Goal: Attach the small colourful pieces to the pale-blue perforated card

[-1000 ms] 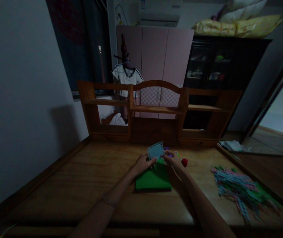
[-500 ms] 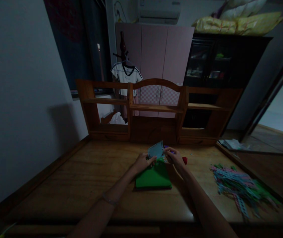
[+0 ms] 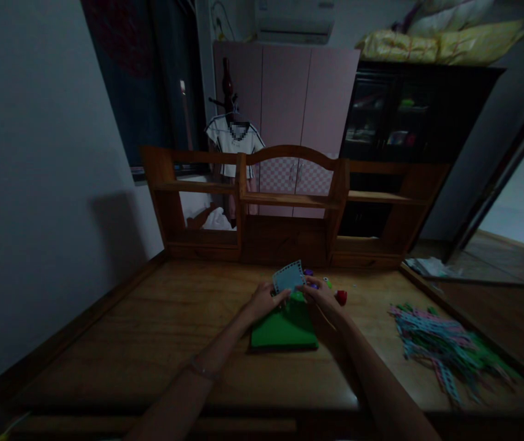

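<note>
A light blue sheet [image 3: 288,277] with a row of holes along its edges is held up, tilted, above a flat green block-like thing [image 3: 284,331] on the desk. My left hand [image 3: 264,301] grips the sheet's lower left side between thumb and fingers. At its lower right corner, the fingertips of my right hand [image 3: 319,294] close on the same sheet. Some bright green material shows just below the sheet, partly covered by my hands; its kind is unclear. Behind my right hand lie small purple pieces [image 3: 308,272], and beside it a small red object [image 3: 341,297].
A pile of pink, blue and green perforated strips [image 3: 445,343] lies on the desk's right side. A wooden shelf unit [image 3: 289,199] rises along the back of the wooden desk [image 3: 151,331]. A small green piece [image 3: 327,283] lies near the red object.
My right hand has shifted slightly down and left, its fingers now lying against the sheet's lower right corner. The left hand and sheet stay nearly in place.
</note>
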Available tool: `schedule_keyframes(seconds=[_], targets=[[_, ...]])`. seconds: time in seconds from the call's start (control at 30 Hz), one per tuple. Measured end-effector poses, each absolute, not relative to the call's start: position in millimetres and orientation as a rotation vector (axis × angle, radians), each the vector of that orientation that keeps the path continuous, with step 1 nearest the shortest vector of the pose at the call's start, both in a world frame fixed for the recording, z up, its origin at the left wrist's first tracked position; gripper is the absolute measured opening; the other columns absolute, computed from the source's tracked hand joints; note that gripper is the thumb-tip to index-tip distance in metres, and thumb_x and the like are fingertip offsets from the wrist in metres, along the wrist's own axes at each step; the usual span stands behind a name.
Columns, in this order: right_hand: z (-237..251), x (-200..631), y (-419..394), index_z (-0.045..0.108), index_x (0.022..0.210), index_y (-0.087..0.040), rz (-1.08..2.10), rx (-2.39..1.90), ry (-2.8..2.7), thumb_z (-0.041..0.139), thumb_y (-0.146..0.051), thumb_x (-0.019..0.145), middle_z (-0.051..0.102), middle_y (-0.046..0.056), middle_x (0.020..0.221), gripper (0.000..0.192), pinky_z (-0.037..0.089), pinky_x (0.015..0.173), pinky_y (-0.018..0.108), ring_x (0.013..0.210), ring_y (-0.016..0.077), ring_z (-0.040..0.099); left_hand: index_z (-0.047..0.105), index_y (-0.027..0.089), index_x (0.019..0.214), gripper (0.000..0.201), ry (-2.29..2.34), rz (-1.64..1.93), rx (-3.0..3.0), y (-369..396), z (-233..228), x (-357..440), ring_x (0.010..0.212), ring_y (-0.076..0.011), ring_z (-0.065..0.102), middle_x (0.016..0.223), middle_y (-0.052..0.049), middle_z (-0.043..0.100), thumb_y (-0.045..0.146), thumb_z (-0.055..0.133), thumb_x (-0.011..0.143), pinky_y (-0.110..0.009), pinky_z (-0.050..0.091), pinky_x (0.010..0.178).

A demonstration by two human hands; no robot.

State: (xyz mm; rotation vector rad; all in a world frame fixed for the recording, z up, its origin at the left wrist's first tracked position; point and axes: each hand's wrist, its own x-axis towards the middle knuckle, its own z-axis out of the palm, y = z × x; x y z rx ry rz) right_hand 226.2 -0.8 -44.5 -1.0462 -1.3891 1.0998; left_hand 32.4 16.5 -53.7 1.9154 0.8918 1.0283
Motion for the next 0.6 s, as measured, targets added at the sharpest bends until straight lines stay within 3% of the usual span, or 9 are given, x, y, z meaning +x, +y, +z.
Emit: schedule_keyframes(seconds=[0.6], targets=[[-37.8,229.8,-5.9,0.057,0.073,-0.016,1.083,-1.026,-1.261,0.066,-0.041,0.064,0.033,-0.007,0.047,0.028,0.015,0.042,0.022,0.044,0.0059,0.023,0.066,0.012,0.073,0.037,0.885,1.055,1.96,16.0,-52.8,31.8,0.053,-0.0136,0.056,0.064,-0.005,0.065,0.047,0.052,0.077,-0.023,0.042,0.055]])
